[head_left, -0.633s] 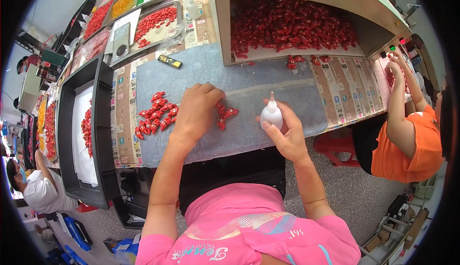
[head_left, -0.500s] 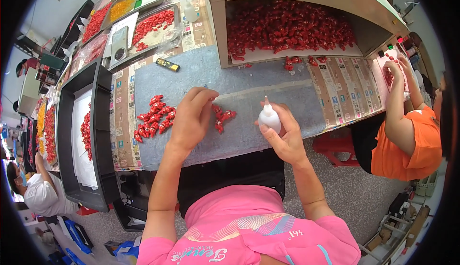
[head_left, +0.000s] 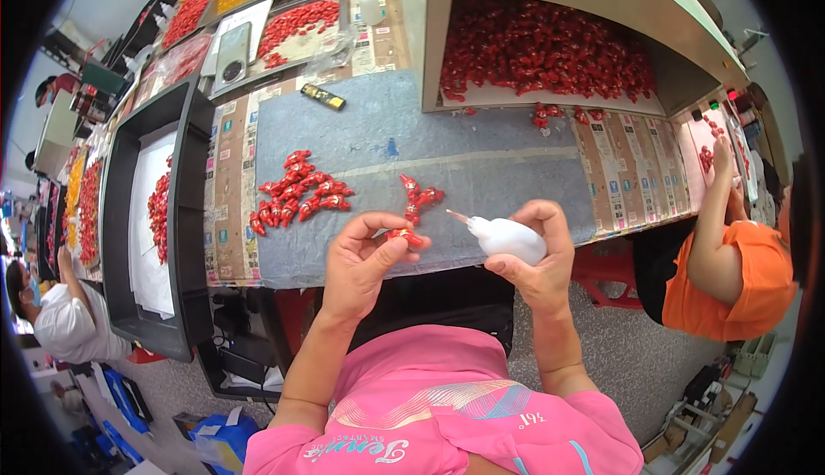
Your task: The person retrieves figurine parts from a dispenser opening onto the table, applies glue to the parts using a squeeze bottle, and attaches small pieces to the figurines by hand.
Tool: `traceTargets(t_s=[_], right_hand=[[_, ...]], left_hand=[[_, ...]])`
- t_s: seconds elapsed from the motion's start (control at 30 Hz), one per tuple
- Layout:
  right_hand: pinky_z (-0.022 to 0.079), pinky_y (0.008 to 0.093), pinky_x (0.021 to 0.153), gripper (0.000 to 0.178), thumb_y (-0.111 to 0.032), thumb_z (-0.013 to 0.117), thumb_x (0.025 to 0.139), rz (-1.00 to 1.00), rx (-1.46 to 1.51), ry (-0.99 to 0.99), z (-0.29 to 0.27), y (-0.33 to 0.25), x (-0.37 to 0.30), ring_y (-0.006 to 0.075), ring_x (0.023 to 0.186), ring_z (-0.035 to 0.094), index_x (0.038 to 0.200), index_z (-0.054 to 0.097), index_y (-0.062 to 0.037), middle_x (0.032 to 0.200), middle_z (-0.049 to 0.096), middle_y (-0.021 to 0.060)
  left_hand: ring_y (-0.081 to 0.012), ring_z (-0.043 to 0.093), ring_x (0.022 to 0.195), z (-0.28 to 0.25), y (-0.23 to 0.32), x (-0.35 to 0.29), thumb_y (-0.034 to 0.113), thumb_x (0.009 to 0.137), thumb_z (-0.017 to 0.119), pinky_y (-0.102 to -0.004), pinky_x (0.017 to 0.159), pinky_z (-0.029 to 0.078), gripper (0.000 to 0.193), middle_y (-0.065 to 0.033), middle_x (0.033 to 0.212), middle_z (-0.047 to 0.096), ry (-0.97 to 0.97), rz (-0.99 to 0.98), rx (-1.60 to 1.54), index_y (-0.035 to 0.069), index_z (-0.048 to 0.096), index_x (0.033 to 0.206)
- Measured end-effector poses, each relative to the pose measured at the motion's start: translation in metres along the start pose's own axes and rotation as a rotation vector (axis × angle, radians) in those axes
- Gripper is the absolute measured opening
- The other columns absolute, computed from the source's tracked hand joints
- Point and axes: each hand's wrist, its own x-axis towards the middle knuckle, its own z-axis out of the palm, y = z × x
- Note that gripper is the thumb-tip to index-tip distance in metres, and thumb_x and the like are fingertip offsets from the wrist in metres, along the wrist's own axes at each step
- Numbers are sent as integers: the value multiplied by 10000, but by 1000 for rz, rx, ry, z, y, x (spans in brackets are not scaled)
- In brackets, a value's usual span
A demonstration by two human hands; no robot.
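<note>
Between the thumb and fingers of my left hand (head_left: 361, 262) is a small red figurine (head_left: 407, 237), held just off the table's front edge. My right hand (head_left: 543, 256) grips a white squeeze bottle (head_left: 509, 241), tilted so its thin tip (head_left: 458, 216) points left, toward the figurine but apart from it. Beyond my left hand a few red figurines (head_left: 415, 198) lie on the blue-grey mat (head_left: 498, 174). A larger group of red figurines (head_left: 296, 190) is spread on the mat's left part.
An open cabinet box (head_left: 436, 45) heaped with red figurines stands at the back. To the left is a black crate (head_left: 191, 209) with paper and red pieces. A black-and-yellow tube (head_left: 323, 96) lies behind. Trays (head_left: 344, 24) fill the far left; a person in orange (head_left: 730, 273) sits at right.
My left hand has picked up a red figurine and drawn it nearer. In my right hand the bottle has gone from upright to tipped leftward. The view has shifted slightly.
</note>
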Motion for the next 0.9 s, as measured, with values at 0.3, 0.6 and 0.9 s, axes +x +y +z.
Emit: traceTargets(t_s=[0.3, 0.6, 0.9], right_hand=[[444, 268, 627, 426, -153, 892, 605, -336, -161, -17, 1, 9, -1, 149, 723, 544, 920, 628, -42, 866, 604, 54], [436, 277, 589, 366, -211, 847, 682, -428, -297, 10, 1, 0, -4, 159, 668, 546, 944, 654, -44, 782, 641, 61], [429, 279, 559, 359, -198, 842, 682, -450, -365, -8, 1, 0, -4, 162, 624, 538, 952, 662, -42, 757, 638, 71]], left_hand=[[-120, 596, 909, 0, -12, -7, 12, 833, 678, -230, 820, 478, 346, -77, 1059, 630, 5, 37, 50, 4, 579, 1165], [-74, 581, 924, -1, -17, -6, -15, 837, 670, -206, 821, 471, 316, -17, 991, 636, 26, -35, -15, 16, 607, 1144], [-99, 592, 914, 0, -17, -5, -28, 828, 669, -227, 827, 481, 324, -39, 993, 637, 32, -44, -1, 5, 599, 1143]])
